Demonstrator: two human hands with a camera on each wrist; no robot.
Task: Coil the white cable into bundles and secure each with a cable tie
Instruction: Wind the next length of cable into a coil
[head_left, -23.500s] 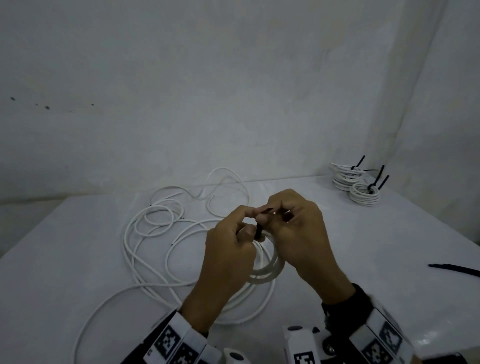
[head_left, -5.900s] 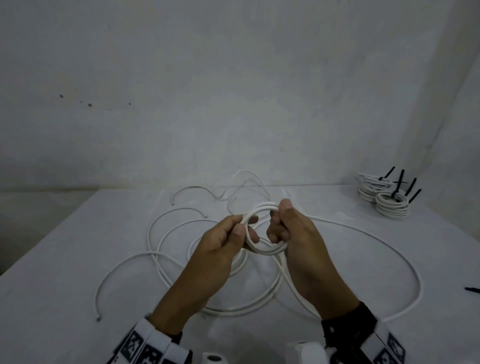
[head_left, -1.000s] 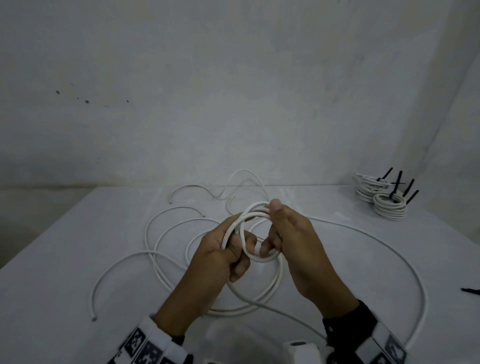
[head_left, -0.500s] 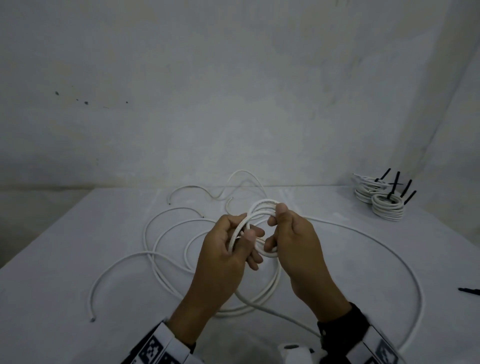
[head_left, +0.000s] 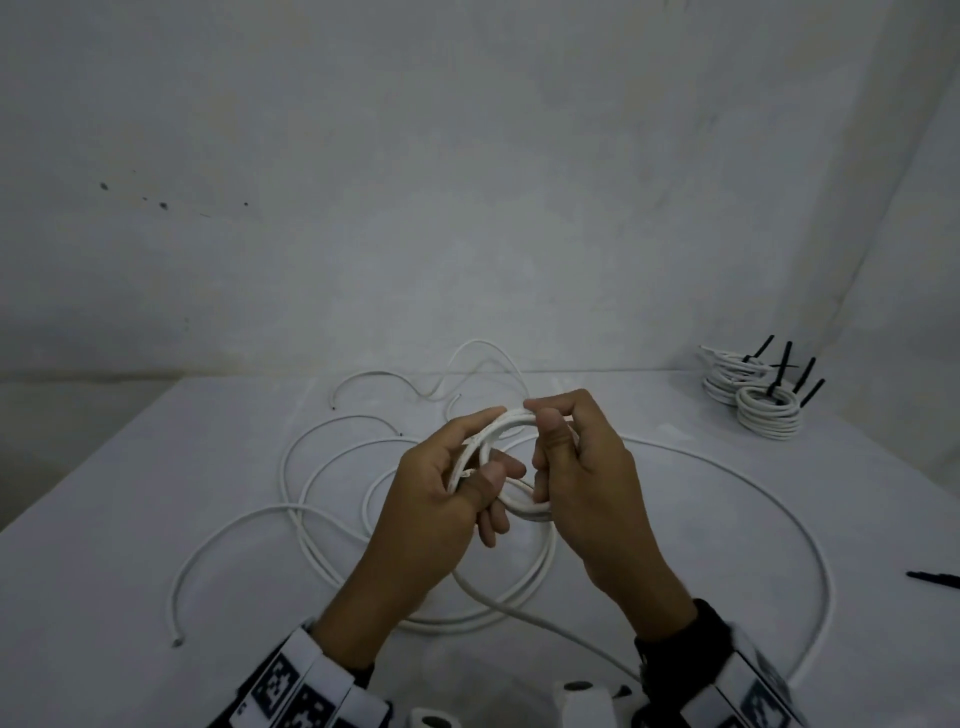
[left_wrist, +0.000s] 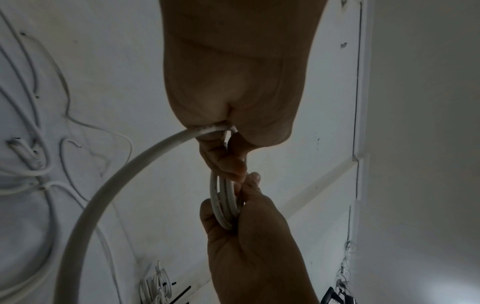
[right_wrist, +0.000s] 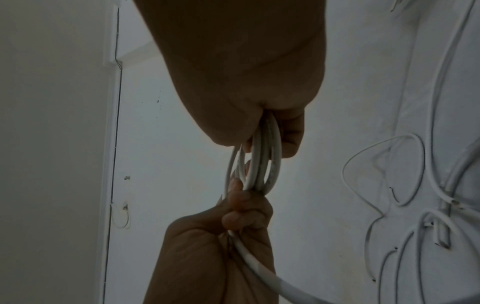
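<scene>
Both hands hold a small coil of white cable (head_left: 511, 422) above the table's middle. My left hand (head_left: 457, 483) grips the coil's left side, thumb over the strands. My right hand (head_left: 566, 457) pinches the right side of the coil (right_wrist: 262, 164) between thumb and fingers. In the left wrist view the coil (left_wrist: 224, 203) sits in my right hand's fingers, and a thick strand (left_wrist: 109, 185) curves away from my left hand. The loose tail of the cable (head_left: 779, 499) sweeps in a wide arc over the table to the right.
More loose white cable (head_left: 332, 467) lies in loops on the white table (head_left: 104, 571) to the left. Finished bundles (head_left: 769, 410) with black cable ties stand at the far right corner. A single black cable tie (head_left: 935, 578) lies at the right edge.
Over the last second my left hand has shifted its grip on the coil, and another turn of cable has been drawn in. The long tail on the right has slid slightly.
</scene>
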